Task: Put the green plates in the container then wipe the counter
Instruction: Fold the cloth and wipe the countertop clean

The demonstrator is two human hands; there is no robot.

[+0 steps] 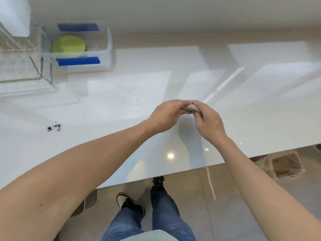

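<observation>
Two bare forearms reach out over jeans and dark shoes to the white bench (243,105), where the left hand (165,115) and right hand (208,121) meet, the fingers of both curled round a small bunched grey cloth (190,108) held just above the surface. Far off to the left the green plates (68,46) lie stacked inside a clear container (108,44) with blue handles, beside a wire dish rack (19,54). A scatter of dark crumbs (54,127) sits on the bench, well apart from the hands.
</observation>
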